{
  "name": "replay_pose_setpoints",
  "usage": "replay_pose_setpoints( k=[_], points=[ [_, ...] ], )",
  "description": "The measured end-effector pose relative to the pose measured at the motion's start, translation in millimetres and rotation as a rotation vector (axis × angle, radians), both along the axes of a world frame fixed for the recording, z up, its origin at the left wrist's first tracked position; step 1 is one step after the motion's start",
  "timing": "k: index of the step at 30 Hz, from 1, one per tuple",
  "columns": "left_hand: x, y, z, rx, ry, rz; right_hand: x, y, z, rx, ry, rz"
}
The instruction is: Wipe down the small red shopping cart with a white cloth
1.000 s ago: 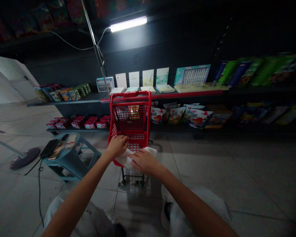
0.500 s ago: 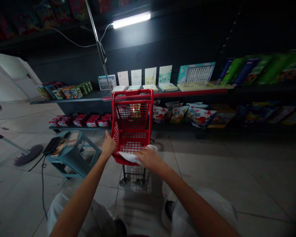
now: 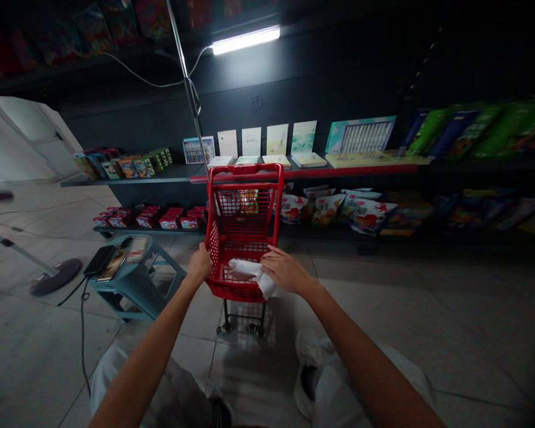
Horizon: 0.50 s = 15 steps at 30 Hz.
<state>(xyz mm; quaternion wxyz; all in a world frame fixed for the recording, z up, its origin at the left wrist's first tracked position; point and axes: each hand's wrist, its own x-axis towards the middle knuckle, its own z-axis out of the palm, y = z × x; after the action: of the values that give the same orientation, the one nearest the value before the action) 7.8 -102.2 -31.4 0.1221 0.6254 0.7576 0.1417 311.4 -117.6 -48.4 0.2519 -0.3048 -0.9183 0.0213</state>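
Observation:
A small red shopping cart (image 3: 245, 244) stands on the floor in front of me, its handle toward the shelves. My left hand (image 3: 201, 263) is closed on the left rim of its basket. At the right front corner of the basket, my right hand (image 3: 285, 270) presses a white cloth (image 3: 245, 269) over the rim. Part of the cloth lies inside the basket, and another end hangs outside below my fingers. My right fingers cover some of the cloth.
A blue-grey stool (image 3: 136, 285) with a phone (image 3: 112, 265) on it stands at left, near a round-based stand (image 3: 56, 276). Behind the cart, shelves hold books (image 3: 304, 142), snack bags (image 3: 370, 213) and small boxes (image 3: 136, 166). A metal pole (image 3: 189, 89) rises behind the cart.
My right hand has slid the cloth from the front edge to the right corner of the basket. My left index finger, earlier stretched out, is now folded onto the left rim.

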Motion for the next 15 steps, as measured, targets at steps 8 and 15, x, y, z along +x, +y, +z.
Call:
replay_pose_setpoints(
  k=[8, 15],
  points=[
    [-16, -5, -5.0, 0.039, 0.021, -0.028, 17, 30, 6.0, -0.427, 0.891, -0.238],
    [-33, -12, -5.5, 0.043, 0.018, -0.025, 48, 49, 24.6, -0.451, 1.834, -0.354]
  ],
)
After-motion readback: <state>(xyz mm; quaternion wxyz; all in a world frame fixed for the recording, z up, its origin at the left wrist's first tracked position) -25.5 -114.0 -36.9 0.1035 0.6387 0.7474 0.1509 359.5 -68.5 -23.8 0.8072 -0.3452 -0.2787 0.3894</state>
